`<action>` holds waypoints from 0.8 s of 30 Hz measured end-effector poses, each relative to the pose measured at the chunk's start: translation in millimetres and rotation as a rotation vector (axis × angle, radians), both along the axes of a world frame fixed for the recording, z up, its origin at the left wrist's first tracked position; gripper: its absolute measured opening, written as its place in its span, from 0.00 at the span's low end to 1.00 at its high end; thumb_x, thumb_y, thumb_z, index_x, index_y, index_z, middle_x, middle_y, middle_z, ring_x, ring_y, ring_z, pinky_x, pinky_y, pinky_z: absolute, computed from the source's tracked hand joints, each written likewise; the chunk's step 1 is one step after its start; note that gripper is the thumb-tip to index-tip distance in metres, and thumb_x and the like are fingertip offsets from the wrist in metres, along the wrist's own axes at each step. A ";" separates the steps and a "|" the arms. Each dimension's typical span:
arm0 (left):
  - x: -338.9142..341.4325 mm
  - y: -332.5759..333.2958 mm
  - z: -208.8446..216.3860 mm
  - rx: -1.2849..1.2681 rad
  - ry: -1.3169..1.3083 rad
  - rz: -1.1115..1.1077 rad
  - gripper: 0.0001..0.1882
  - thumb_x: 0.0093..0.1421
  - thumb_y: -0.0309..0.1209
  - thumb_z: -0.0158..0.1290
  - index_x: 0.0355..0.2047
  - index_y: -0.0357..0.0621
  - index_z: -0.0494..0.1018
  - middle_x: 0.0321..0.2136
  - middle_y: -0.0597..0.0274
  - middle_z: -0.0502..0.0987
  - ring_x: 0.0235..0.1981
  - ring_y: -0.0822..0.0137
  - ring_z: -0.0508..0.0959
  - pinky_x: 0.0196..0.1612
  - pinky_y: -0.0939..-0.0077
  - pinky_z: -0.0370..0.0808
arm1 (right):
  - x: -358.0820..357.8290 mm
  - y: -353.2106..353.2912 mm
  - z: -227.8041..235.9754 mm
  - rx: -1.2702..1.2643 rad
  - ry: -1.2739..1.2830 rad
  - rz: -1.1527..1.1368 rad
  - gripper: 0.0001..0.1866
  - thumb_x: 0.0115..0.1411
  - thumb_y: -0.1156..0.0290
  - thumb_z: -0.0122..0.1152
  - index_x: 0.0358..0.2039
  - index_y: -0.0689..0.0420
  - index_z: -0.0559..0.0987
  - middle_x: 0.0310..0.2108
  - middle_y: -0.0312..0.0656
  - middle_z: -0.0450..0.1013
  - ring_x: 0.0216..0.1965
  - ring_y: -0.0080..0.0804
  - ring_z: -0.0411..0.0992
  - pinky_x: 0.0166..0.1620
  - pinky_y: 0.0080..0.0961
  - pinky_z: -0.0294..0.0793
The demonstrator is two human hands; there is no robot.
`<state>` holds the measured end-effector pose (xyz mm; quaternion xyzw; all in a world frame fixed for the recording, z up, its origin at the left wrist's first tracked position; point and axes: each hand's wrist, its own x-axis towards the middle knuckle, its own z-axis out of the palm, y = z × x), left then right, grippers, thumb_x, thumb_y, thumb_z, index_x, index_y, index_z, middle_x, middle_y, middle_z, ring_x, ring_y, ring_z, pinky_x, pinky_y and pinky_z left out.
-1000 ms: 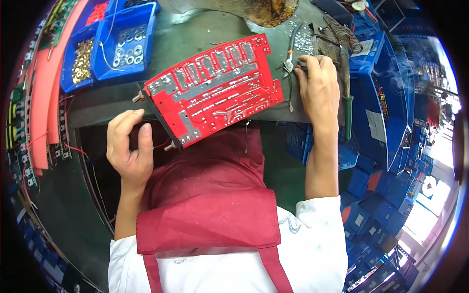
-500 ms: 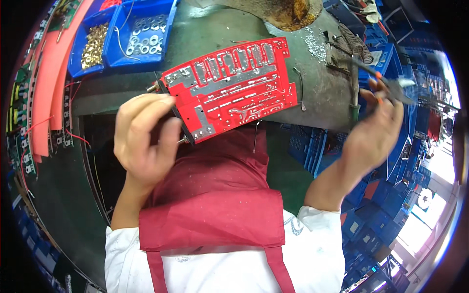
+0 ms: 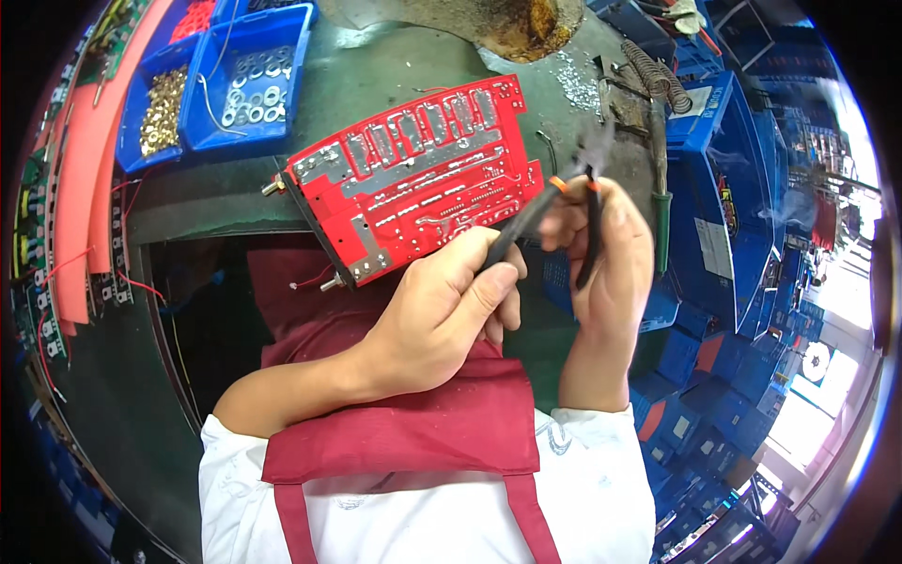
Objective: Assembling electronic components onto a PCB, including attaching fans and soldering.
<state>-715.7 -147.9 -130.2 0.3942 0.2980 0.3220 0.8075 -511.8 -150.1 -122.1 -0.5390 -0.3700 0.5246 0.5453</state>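
Note:
My left hand (image 3: 442, 315) is closed around one black handle of a pair of pliers (image 3: 505, 241). My right hand (image 3: 615, 249) grips the other handle, so the two handles are spread apart. Orange bands mark the handles near the pivot. The jaws point away from me and are blurred. Just left of the pliers, a red circuit board (image 3: 329, 202) lies solder side up at the bench's near edge. Silvery solder covers its tracks. Along its left end runs a black panel (image 3: 318, 230) with metal connectors sticking out.
Blue bins of brass parts (image 3: 164, 108) and metal washers (image 3: 254, 103) stand at the far left. More circuit boards (image 3: 38, 235) line the left side. A coiled spring stand (image 3: 648, 70) and solder scraps (image 3: 575, 85) are at the far right. A blue crate (image 3: 719, 179) stands right.
My left hand has left the board's left end and taken one handle of the pliers. My right hand has brought the pliers inward from the right. The view has shifted slightly.

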 end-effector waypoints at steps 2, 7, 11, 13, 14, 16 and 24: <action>1.4 3.4 -1.1 -0.020 -0.017 -0.006 0.11 0.78 0.34 0.44 0.45 0.39 0.69 0.26 0.66 0.75 0.25 0.78 0.75 0.30 0.82 0.74 | 0.3 -7.4 -11.1 0.016 0.233 0.165 0.38 0.73 0.46 0.53 0.65 0.71 0.65 0.58 0.63 0.71 0.57 0.48 0.75 0.57 0.41 0.76; 4.5 0.4 -14.7 -0.095 -0.174 -0.093 0.13 0.79 0.40 0.42 0.47 0.42 0.67 0.27 0.65 0.74 0.25 0.78 0.71 0.29 0.83 0.69 | -16.5 -10.3 -15.4 -0.047 0.682 0.286 0.52 0.69 0.42 0.53 0.76 0.68 0.43 0.71 0.77 0.50 0.75 0.68 0.49 0.75 0.56 0.52; 1.3 4.0 -12.2 -0.077 -0.169 -0.198 0.16 0.80 0.40 0.40 0.51 0.40 0.67 0.27 0.65 0.74 0.25 0.77 0.72 0.29 0.83 0.70 | -10.6 -17.7 -15.5 -0.009 0.677 0.421 0.52 0.69 0.41 0.50 0.76 0.69 0.44 0.72 0.77 0.50 0.75 0.66 0.50 0.75 0.53 0.52; 1.8 2.9 -16.4 -0.020 -0.149 -0.213 0.18 0.80 0.41 0.39 0.53 0.39 0.68 0.27 0.64 0.74 0.25 0.77 0.73 0.29 0.82 0.70 | -13.8 -18.8 -11.9 0.028 0.513 0.492 0.52 0.69 0.40 0.48 0.76 0.70 0.46 0.72 0.75 0.51 0.76 0.64 0.50 0.74 0.51 0.53; 3.6 2.5 -14.8 0.021 -0.090 -0.184 0.16 0.80 0.40 0.40 0.48 0.39 0.69 0.25 0.65 0.75 0.23 0.77 0.72 0.27 0.81 0.70 | -16.7 -20.4 -8.1 0.000 0.490 0.470 0.51 0.69 0.40 0.49 0.75 0.70 0.48 0.72 0.73 0.53 0.74 0.62 0.54 0.74 0.50 0.54; 3.3 4.8 -11.2 0.061 -0.034 -0.156 0.15 0.80 0.38 0.41 0.44 0.40 0.71 0.23 0.65 0.76 0.21 0.78 0.72 0.25 0.81 0.70 | -11.8 -16.9 -7.4 0.011 0.416 0.498 0.52 0.69 0.40 0.49 0.75 0.70 0.48 0.72 0.72 0.52 0.73 0.61 0.56 0.72 0.48 0.59; -6.5 14.8 -13.3 0.531 0.405 0.108 0.13 0.77 0.36 0.46 0.45 0.37 0.71 0.23 0.52 0.78 0.24 0.52 0.81 0.29 0.63 0.75 | -8.3 -17.4 5.8 0.123 -0.210 0.094 0.24 0.77 0.57 0.48 0.55 0.70 0.72 0.25 0.39 0.68 0.25 0.25 0.66 0.31 0.21 0.66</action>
